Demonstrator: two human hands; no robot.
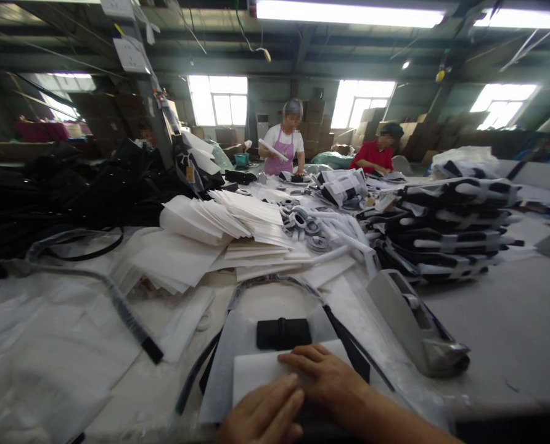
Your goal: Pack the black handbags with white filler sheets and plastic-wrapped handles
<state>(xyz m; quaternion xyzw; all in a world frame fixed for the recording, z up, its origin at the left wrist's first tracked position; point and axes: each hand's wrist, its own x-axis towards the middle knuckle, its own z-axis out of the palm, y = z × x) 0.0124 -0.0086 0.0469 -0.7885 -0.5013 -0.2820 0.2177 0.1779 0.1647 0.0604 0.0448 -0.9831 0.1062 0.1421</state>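
In front of me lies a black bag (358, 357), mostly covered by thin white paper (222, 370). Its arched handle (275, 279) is wrapped in clear plastic, and a black rectangular flap (284, 333) shows above the paper. A folded white foam-like sheet (251, 370) rests across the bag. My right hand (333, 379) lies flat on this sheet, fingers stretched out. Beside it, my left hand (263, 413) is at the sheet's near edge with straight fingers; its lower part is cut off by the frame.
A grey tape dispenser (418, 327) stands at right, before a stack of wrapped black bags (455, 228). White sheets (242, 216) are piled behind my bag, with paper rolls (349, 234) alongside. A plastic-wrapped strap (122, 302) lies left. Two co-workers (284, 145) stand across the table.
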